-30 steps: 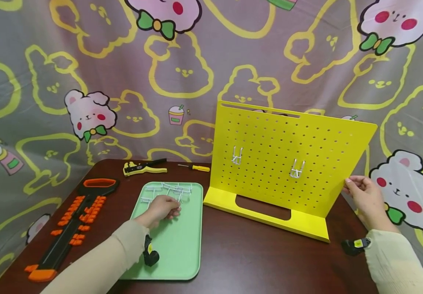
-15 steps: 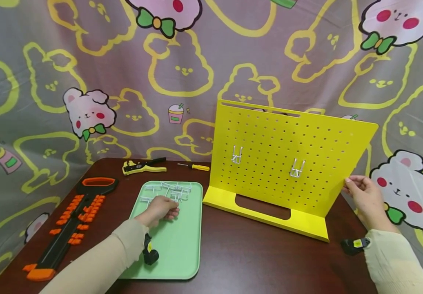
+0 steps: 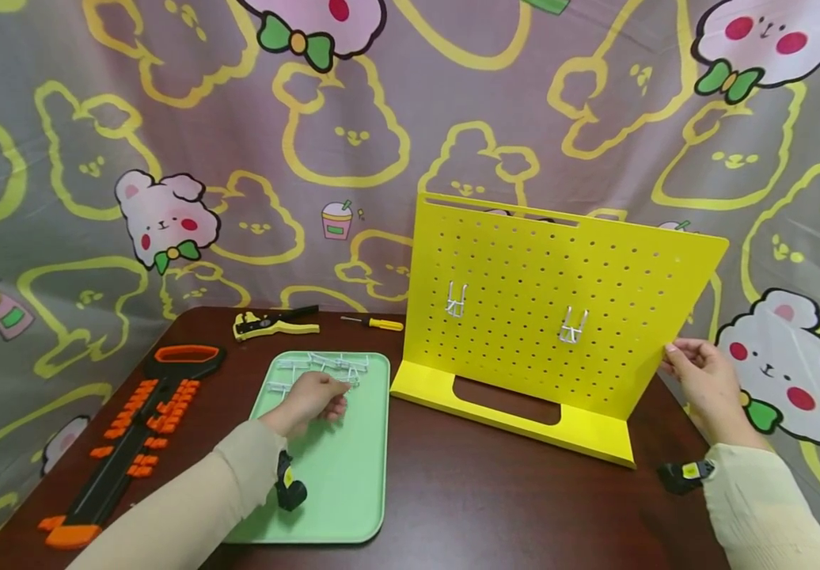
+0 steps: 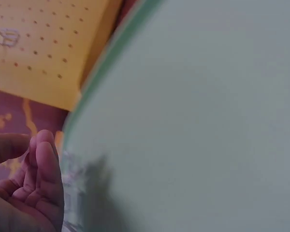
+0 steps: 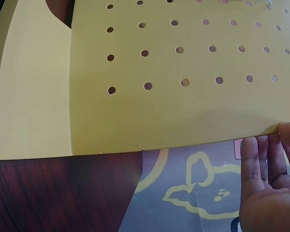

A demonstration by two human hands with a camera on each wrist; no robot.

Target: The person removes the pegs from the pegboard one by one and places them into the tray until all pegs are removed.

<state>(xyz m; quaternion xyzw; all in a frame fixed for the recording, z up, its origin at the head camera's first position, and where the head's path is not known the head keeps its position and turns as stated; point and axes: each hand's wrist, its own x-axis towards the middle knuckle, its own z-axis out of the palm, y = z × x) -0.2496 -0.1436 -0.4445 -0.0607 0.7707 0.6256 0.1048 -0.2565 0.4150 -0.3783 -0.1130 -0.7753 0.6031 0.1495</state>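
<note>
My left hand (image 3: 313, 400) hovers over the upper part of a green tray (image 3: 342, 491), beside several white wire pegboard hooks (image 3: 296, 366). Its thumb and fingertips come close together, and I cannot tell whether they pinch a hook. The left wrist view shows the left hand (image 4: 29, 183) with blurred hooks behind its fingers. A yellow pegboard (image 3: 517, 309) stands upright on its base. Two wire hooks hang on it, a left hook (image 3: 456, 301) and a right hook (image 3: 572, 326). My right hand (image 3: 709, 388) pinches the board's right edge, thumb in front and fingers behind.
A black and orange rack (image 3: 135, 443) with orange clips lies left of the tray. Yellow and black wire strippers (image 3: 275, 324) and a yellow screwdriver (image 3: 381, 324) lie at the back of the dark table (image 3: 481, 507). A patterned curtain (image 3: 239, 119) hangs behind.
The left hand has hardly moved; its fingers have shifted slightly over the hooks near them. The right hand stays on the board's edge. The head view has drifted a little.
</note>
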